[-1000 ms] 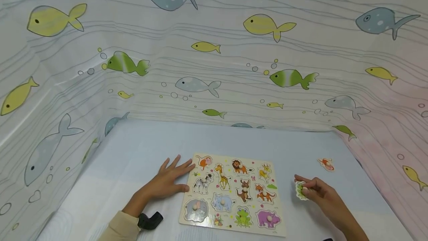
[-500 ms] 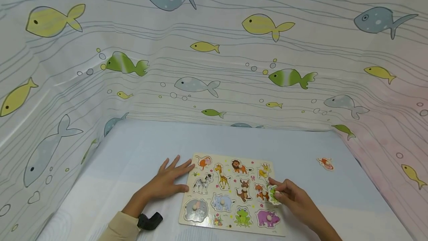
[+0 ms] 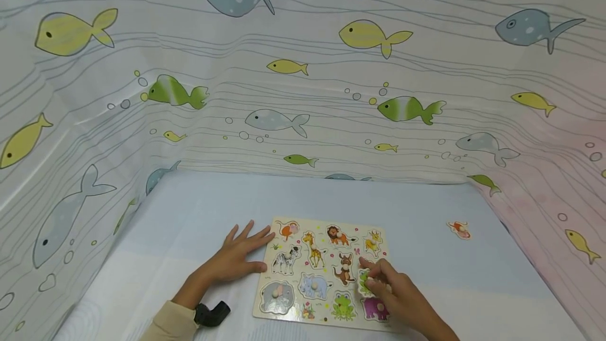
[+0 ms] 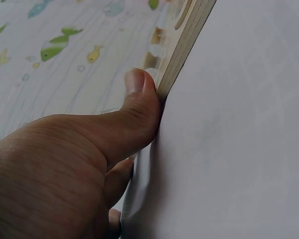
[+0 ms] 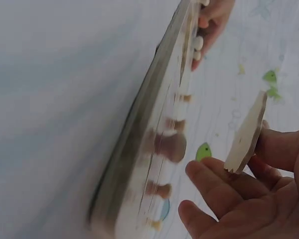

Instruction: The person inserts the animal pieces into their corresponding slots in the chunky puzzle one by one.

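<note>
A wooden animal puzzle board [image 3: 290, 319] lies on the table with knobbed animal pieces in it. My left hand [image 3: 234, 259] rests palm down at the board's left side, fingers spread, the thumb touching its edge. My right hand [image 3: 400, 291] pinches a frog puzzle piece [image 3: 363, 282] by its knob, over the board's right part. In the right wrist view, the pale back of this frog piece [image 5: 244, 139] shows tilted, apart from the board. The board's frog picture [image 3: 343, 307] shows without a knob. My right hand partly covers the purple hippo [image 3: 374, 308]; the tiger is mostly hidden.
A loose monkey piece [image 3: 459, 230] lies on the table [image 3: 236, 193] to the right, beyond the board. Fish-patterned sheets [image 3: 326, 93] stand behind and at both sides. A black strap device [image 3: 213, 314] sits at the left wrist.
My right hand has carried the frog piece leftward from the bare table to over the board, past the tiger. My left hand stays at the board's edge.
</note>
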A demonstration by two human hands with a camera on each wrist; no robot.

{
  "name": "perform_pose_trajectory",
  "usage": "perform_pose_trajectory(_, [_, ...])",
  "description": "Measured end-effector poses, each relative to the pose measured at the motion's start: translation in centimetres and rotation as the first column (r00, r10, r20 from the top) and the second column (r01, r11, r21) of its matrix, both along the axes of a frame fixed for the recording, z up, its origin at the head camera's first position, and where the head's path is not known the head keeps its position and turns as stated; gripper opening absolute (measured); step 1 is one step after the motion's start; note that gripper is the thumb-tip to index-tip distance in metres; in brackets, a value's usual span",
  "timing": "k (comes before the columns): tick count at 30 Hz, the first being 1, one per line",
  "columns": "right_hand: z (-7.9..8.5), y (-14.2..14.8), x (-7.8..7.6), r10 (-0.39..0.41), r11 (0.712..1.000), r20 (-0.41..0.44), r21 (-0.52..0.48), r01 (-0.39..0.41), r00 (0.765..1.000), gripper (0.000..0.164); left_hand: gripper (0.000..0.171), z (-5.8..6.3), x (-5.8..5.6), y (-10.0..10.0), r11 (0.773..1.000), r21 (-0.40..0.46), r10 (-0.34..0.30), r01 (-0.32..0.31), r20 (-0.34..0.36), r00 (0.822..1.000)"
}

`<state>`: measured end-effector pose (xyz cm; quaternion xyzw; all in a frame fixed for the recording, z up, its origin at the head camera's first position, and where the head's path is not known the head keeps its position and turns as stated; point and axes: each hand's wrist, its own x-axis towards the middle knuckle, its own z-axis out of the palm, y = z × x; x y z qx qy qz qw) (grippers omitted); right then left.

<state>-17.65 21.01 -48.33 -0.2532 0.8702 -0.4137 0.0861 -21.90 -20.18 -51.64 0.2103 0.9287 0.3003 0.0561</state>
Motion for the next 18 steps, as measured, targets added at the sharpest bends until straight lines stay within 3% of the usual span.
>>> perform_pose_trajectory(10, [-0.7,-2.5,1.3,-0.024,0.999,-0.164,-0.043,0.017,0.986,0.009,0.078,-0.2,0.0,-0.1,1.0,-0.004,-0.009,0.009,0.0,1.0])
perform_pose_trajectory(13, [-0.7,-3.0,1.6,-0.054,0.997,-0.15,-0.065,0.045,0.987,0.009,0.078,0.0,0.1,-0.1,1.0,-0.007,-0.002,0.002,-0.001,1.0])
perform_pose_trajectory(18, [-0.9,-3.4,2.0,-0.066,0.997,-0.041,-0.041,0.064,0.997,0.015,0.078,0.1,0.1,0.0,1.0,-0.015,-0.004,0.004,-0.003,1.0])
